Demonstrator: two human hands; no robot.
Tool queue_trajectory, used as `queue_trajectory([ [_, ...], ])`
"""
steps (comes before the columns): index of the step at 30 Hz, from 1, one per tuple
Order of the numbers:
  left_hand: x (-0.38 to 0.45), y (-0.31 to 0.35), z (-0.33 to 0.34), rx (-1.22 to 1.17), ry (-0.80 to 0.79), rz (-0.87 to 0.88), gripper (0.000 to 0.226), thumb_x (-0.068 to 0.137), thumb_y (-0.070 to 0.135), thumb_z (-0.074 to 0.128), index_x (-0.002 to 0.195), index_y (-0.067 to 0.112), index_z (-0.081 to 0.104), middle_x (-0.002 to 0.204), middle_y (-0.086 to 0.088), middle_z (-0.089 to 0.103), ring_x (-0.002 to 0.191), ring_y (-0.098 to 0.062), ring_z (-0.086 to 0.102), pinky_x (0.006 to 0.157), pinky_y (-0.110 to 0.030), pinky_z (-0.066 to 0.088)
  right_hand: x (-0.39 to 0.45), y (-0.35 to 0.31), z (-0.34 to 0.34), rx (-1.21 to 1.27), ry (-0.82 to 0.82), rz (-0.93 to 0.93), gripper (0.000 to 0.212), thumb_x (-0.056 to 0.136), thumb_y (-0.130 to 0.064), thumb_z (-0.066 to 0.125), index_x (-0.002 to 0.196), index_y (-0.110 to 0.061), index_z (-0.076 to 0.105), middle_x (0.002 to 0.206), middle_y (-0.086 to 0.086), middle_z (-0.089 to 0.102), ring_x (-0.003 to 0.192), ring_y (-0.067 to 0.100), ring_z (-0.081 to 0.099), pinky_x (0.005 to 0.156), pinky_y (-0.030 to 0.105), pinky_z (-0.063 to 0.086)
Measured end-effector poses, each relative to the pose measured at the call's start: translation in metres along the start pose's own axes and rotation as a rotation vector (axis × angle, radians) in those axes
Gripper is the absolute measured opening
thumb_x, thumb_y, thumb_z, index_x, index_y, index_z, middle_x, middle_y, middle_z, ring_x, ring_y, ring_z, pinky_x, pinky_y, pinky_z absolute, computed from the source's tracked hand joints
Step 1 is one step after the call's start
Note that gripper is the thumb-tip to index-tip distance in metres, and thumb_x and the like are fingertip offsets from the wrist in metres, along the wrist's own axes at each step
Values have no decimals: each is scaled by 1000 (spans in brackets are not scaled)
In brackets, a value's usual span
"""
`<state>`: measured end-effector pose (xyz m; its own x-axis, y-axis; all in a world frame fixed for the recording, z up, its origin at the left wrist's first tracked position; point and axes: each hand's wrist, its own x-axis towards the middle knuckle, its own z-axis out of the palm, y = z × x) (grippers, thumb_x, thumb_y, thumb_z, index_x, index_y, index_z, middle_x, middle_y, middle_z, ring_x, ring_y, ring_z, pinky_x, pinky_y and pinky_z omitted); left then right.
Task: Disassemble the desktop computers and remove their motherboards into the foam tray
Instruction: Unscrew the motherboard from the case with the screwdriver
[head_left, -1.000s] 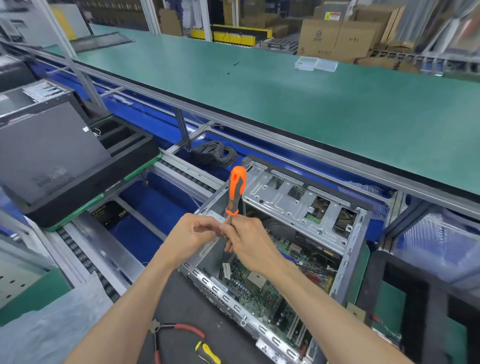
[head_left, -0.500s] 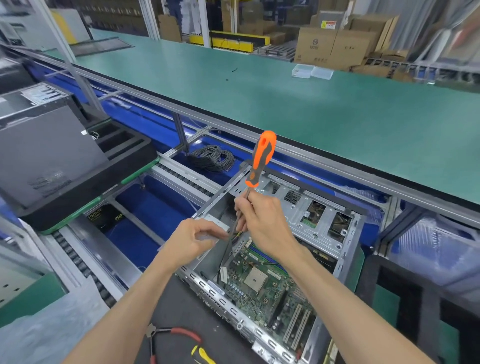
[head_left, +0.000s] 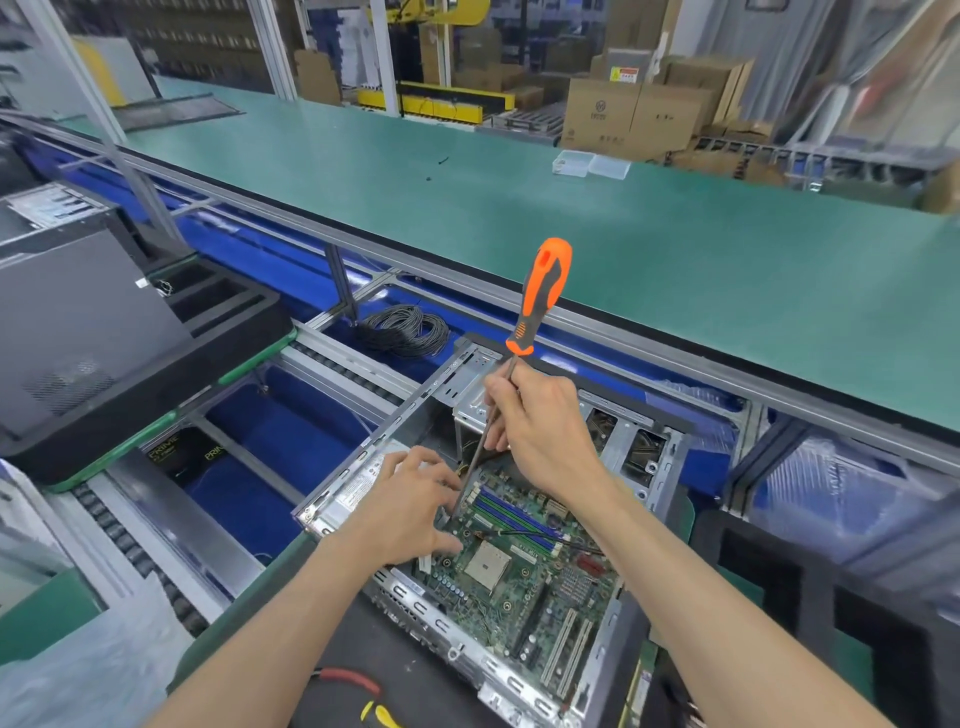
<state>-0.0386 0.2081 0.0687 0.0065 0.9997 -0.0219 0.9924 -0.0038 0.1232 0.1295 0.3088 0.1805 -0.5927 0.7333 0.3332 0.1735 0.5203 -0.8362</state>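
Note:
An open desktop case (head_left: 639, 525) lies on its side before me, its green motherboard (head_left: 524, 577) exposed inside. My right hand (head_left: 545, 431) pinches the metal shaft of an orange-and-grey screwdriver (head_left: 540, 291), handle up, tip down at the board's upper left corner. My left hand (head_left: 410, 509) rests with spread fingers on the board's left edge beside the tip. A black foam tray (head_left: 223, 312) stands at the left, with a closed grey computer (head_left: 72, 332) leaning on it.
A long green workbench (head_left: 571, 218) runs behind the blue roller conveyor (head_left: 280, 431). A black cable coil (head_left: 402, 327) lies past the case. Red-handled pliers (head_left: 348, 680) and a yellow tool (head_left: 382, 714) lie on the mat near me. Black racks (head_left: 831, 597) stand at right.
My right hand slid down from the handle onto the screwdriver's shaft and moved right over the board. My left hand dropped from the case edge onto the motherboard. The view shifted nearer.

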Motion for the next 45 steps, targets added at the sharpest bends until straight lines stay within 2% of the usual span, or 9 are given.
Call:
queue_trajectory([
  [7, 4, -2, 5, -94, 30, -7, 34, 79, 62, 68, 71, 30, 75, 109, 34, 48, 118, 1, 27, 103, -31, 12, -2, 1, -10, -52, 25, -12, 31, 106, -22, 40, 79, -13, 53, 59, 6, 63, 50, 16, 65, 57, 48, 55],
  [11, 1, 9, -11, -416, 293, -144, 20, 90, 40, 66, 74, 31, 72, 104, 27, 61, 106, 2, 42, 98, -21, 30, -4, 3, -16, -141, 38, -42, 30, 106, -23, 41, 80, -13, 53, 59, 5, 61, 53, 22, 64, 60, 50, 52],
  [15, 0, 24, -27, -1388, 420, -367, 36, 100, 16, 46, 68, 15, 61, 69, -2, 58, 54, -12, 44, 51, -17, 35, -8, 9, -17, -197, 12, -49, 32, 106, -17, 41, 78, -5, 53, 63, 11, 60, 58, 31, 61, 62, 50, 50],
  [19, 1, 39, -30, -2002, 260, -344, 23, 79, 13, 46, 56, 13, 42, 56, -2, 33, 43, -9, 20, 35, -18, 20, -15, 11, -14, -253, -21, -66, 32, 106, -18, 43, 78, -4, 53, 63, 10, 60, 61, 28, 60, 67, 48, 49],
  [27, 9, 56, -17, -957, 96, -168, 9, 78, 33, 78, 84, 28, 73, 43, 10, 33, 43, -13, 26, 50, -26, 24, -27, 10, -16, -325, -122, -108, 26, 104, -17, 47, 81, -6, 55, 68, 0, 54, 71, 31, 57, 72, 48, 45],
  [31, 12, 56, -11, -859, 127, -252, 24, 72, 33, 85, 84, 31, 64, 44, 8, 32, 45, -13, 27, 49, -30, 25, -33, 15, -14, -255, -159, -71, 27, 103, -15, 49, 81, -2, 59, 69, 3, 59, 73, 29, 59, 76, 48, 45],
  [37, 14, 57, -11, -848, -138, -198, 10, 73, 39, 86, 78, 31, 81, 42, 9, 46, 43, -7, 31, 46, -22, 28, -35, 17, -15, -241, -146, -59, 24, 98, -20, 58, 76, -11, 56, 62, -4, 53, 61, 14, 49, 65, 39, 41],
  [40, 16, 61, -9, -810, -290, -123, 13, 73, 35, 87, 77, 24, 82, 70, 13, 73, 61, -1, 58, 61, -20, 45, -31, 17, -21, -213, -93, 2, 15, 88, -26, 67, 90, -18, 54, 66, -5, 55, 60, 14, 48, 60, 35, 41],
  [45, 18, 64, -7, -794, -366, -91, 8, 72, 33, 88, 73, 29, 81, 84, 14, 77, 85, -3, 71, 84, -26, 55, -20, 15, -28, -101, -65, -20, 33, 90, -42, 65, 99, -18, 45, 71, 2, 51, 57, 12, 40, 58, 34, 37],
])
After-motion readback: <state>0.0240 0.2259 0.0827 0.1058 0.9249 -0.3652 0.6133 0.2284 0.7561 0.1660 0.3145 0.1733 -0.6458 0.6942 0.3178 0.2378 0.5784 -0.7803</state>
